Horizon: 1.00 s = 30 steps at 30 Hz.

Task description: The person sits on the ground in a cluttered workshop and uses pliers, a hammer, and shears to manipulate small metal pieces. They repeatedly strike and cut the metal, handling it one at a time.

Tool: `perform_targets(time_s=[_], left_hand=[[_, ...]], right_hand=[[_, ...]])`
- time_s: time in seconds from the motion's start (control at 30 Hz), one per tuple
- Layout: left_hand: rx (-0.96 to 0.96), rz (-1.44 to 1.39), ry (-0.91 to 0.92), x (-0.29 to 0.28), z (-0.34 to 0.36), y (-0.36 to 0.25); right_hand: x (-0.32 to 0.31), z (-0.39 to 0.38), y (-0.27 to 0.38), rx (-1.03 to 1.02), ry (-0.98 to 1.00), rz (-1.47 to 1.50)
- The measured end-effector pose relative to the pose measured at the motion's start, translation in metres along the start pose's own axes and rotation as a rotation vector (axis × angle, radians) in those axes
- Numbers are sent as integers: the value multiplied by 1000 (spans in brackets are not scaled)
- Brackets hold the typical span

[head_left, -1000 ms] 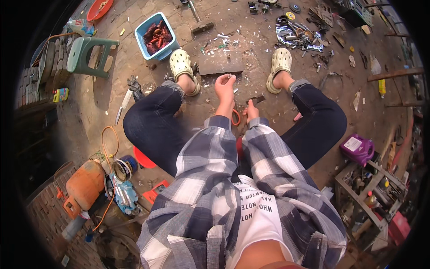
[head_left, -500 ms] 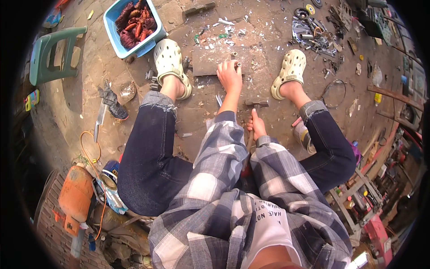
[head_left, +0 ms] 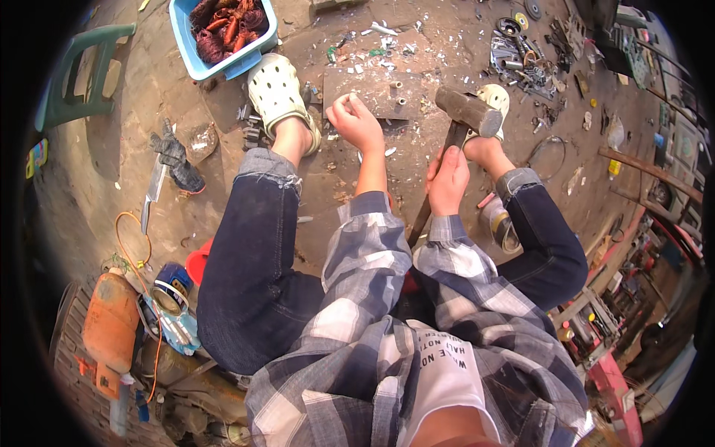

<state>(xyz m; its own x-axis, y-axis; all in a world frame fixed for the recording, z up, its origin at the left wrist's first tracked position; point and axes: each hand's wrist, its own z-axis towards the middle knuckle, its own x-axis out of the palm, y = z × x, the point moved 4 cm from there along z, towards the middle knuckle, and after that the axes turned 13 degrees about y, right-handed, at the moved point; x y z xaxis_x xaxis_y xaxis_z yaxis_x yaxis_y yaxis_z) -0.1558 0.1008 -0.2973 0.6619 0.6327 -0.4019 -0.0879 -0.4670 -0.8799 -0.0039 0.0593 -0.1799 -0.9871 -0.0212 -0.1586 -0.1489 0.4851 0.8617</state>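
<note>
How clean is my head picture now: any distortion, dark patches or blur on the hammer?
Head view, left rim: the green stool looks distorted where the picture darkens; head view, centre: daylight is bright, and the hammer in the right hand shows a clear outline.

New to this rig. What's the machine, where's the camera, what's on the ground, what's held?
There's no machine: these are a person's bare hands. The view comes from a wide fisheye camera on their head, looking down, so straight edges bend near the rim. Picture left is the person's left.

The right hand grips a hammer by its handle. The left hand has its fingers curled near a flat plate; I can't make out anything in it.

Short cylindrical pieces sit on the plate, with pale scraps around. Farther left are a blue tub, a knife and a dark glove; toward the upper right, metal parts.
</note>
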Motion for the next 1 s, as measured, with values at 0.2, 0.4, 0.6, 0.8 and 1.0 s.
perform_targets(time_s=[0.2,0.4,0.6,0.8,1.0], left_hand=[[-408,-734,-152,-28,45,-14],[-654,-1257,-100,-36,55,2],[-642,-1280,-87,-44,58,-5],[-69,-463,-31,-23,35,-22],[118,318,477,30,-15,-9]], right_hand=[[19,15,-15,-357,-181,-440],[9,52,-74,-55,-100,-519],[-4,24,-15,-128,-145,-46],[-4,8,0,-134,-56,-44],[-4,-6,-19,108,-37,43]])
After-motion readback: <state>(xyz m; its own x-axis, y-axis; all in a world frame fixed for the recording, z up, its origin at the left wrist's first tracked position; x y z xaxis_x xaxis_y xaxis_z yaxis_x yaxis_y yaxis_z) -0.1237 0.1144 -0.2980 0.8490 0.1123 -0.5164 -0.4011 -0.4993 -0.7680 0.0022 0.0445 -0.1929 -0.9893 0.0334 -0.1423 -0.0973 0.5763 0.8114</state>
